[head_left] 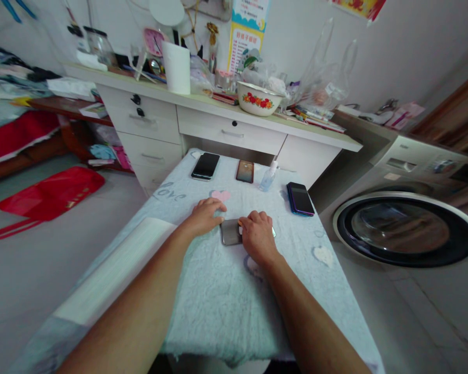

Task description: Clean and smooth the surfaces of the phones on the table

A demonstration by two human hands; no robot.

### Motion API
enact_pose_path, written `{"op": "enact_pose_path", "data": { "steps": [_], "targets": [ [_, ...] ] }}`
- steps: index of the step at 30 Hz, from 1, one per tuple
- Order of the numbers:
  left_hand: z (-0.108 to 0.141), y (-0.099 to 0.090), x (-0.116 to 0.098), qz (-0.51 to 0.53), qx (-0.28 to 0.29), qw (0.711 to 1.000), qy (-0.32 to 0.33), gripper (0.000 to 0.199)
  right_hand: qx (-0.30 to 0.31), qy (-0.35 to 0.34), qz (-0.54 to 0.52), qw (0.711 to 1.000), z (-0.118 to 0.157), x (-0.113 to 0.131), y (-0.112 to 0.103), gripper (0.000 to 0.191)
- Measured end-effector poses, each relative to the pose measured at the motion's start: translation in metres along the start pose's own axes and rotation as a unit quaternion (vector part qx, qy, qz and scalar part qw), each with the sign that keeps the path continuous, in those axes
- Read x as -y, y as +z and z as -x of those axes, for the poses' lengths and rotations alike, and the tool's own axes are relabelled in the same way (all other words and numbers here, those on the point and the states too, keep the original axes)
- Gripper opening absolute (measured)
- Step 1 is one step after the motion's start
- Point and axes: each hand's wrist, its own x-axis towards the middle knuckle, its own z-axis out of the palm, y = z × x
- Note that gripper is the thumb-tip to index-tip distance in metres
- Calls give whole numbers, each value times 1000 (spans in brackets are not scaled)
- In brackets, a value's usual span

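Observation:
A grey smartphone point(230, 232) lies flat and sideways on the cloth-covered table in front of me. My left hand point(206, 216) rests at its left end, fingers loosely spread and thumb at the phone's edge. Over the right half of the phone, my right hand point(260, 236) presses down with curled fingers. Something small and pale shows under its fingertips, too hidden to name. Farther back lie a black phone point(206, 165) and a small brownish phone or case point(245, 171). Beside the latter stands a clear spray bottle point(269, 176) with bluish liquid. Another dark phone point(300, 199) with a blue-purple edge lies at the right.
A pale cloth strip point(117, 270) runs along the table's left side. Behind the table is a white cabinet point(148, 136) carrying a flowered bowl point(259, 99) and a paper roll point(176, 68). A washing machine point(407, 228) stands right; a red bag point(54, 195) lies on the floor left.

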Motion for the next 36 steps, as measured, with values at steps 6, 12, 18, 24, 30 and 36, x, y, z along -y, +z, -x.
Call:
{"op": "enact_pose_path", "data": {
  "steps": [6,12,18,24,30,36],
  "targets": [
    [0,-1,-2,-1,0,1000,-3,30,-13,-9,-2,1000,-2,3,3,29],
    [0,1,0,0,-5,1000,-2,30,-6,-35,-2,999,-3,11,3,27],
    [-1,2,0,-5,-1,1000,-7,31,-5,-63,-14,998,-4,18,4,26],
    [-1,1,0,-4,-3,1000,-3,30,9,-88,-17,996,-6,21,2,28],
    [-1,1,0,-5,-5,1000,-7,30,-1,-96,-22,995,-8,23,5,29],
    [0,0,-2,-2,-5,1000,-11,29,-11,-78,-27,997,-9,17,5,27]
  ]
}}
